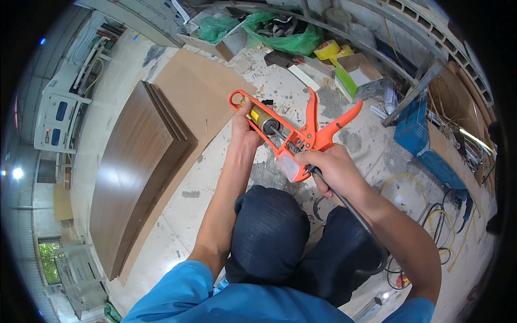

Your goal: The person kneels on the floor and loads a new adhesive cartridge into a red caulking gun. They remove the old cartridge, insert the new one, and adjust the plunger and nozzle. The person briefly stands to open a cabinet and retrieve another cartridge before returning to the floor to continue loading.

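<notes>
An orange caulking gun [311, 119] is held above my knees, its two handle levers pointing away from me. A dark cartridge with a yellow patch [260, 117] lies in the gun's frame. My left hand [245, 129] is closed around the frame's front part and the cartridge. At the rear, my right hand [338, 171] grips the gun's back end near the rod, its fingers partly hidden underneath. The bent black plunger rod [353, 209] sticks out behind and passes over my right forearm toward my lap.
Stacked brown wood panels [134, 172] lie on a cardboard sheet [196, 81] at left. Yellow tape rolls [326, 50], an open green-sided box [349, 81] and a green plastic bag [307, 40] stand ahead. A blue box [420, 137] and tangled cables [441, 220] are at right.
</notes>
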Tool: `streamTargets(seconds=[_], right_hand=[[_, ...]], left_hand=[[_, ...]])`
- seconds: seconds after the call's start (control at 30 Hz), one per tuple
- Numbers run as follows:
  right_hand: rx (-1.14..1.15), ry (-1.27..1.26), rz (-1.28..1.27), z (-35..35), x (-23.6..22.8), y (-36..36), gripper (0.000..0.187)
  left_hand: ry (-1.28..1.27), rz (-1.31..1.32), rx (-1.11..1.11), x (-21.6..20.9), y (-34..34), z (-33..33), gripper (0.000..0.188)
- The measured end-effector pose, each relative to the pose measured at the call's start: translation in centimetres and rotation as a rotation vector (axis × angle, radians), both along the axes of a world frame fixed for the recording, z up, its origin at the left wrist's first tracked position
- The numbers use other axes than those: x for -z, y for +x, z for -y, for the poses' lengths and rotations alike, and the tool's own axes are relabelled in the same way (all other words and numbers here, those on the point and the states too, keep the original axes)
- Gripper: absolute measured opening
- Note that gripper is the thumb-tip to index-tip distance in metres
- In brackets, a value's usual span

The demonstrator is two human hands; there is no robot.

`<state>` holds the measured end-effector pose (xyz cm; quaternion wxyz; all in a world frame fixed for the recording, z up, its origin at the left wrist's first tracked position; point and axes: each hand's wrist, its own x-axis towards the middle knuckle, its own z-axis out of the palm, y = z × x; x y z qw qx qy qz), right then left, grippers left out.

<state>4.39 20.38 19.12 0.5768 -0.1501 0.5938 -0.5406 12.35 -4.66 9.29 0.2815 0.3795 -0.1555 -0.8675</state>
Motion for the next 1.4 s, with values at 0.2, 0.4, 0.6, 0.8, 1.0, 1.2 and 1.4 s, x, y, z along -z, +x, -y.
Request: streamTargets(seconds=[0.2,0.4,0.6,0.8,1.0,1.2,1.4], right_hand=[[0.065,0.038,-0.009,0.1,0.8,-0.1,0.025],[0.146,-0.003,0.062,0.5,0.8,0.5,0.023],[0.066,-0.019,0.074,-0.2,0.0,-0.1,0.02],[0.046,0.006,0.085,-0.1,-0.2,-0.1,0.017],[0.023,-0.002,0.101,-0.1,0.0,-0.4,0.019],[-0.033,-0.004,0.005,-0.2,0.6,-0.7,0.023],[-0.065,-0.012,-0.007,-0.3,0.5,-0.7,0.023]], left_hand=[[0.131,-0.025,-0.007,1.5,-0.5,-0.4,0.033],[0.094,-0.053,-0.075,2.4,-1.0,-0.3,0.031],[0.197,-0.156,-0.12,3.5,0.6,0.6,0.047],[0.22,-0.217,-0.111,5.3,1.2,1.4,0.062],[0.231,-0.208,-0.151,6.3,1.7,1.7,0.071],[0.179,-0.19,-0.161,5.4,2.9,2.8,0.093],[0.134,-0.097,-0.184,5.0,3.0,3.2,0.098]])
